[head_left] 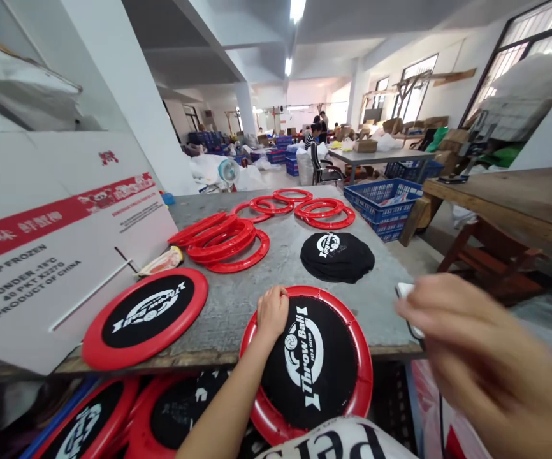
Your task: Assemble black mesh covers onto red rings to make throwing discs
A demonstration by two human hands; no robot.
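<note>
Left hand (273,312), one: nearly closed, fingers curled over the far-left rim of a red-ringed black disc (307,363), which overhangs the near edge of the desk (228,303). Right hand (477,344), one: blurred, fingers bent, apart from the disc; we cannot tell whether it holds anything. Risk, as we judge it: disc tipping off, should the left hold slacken. Grey desktop: loose red rings (347,218), black fabric pile (347,258), second disc (152,312). Room: blue crates (381,223), people (322,124), strip lights (297,9).
</note>
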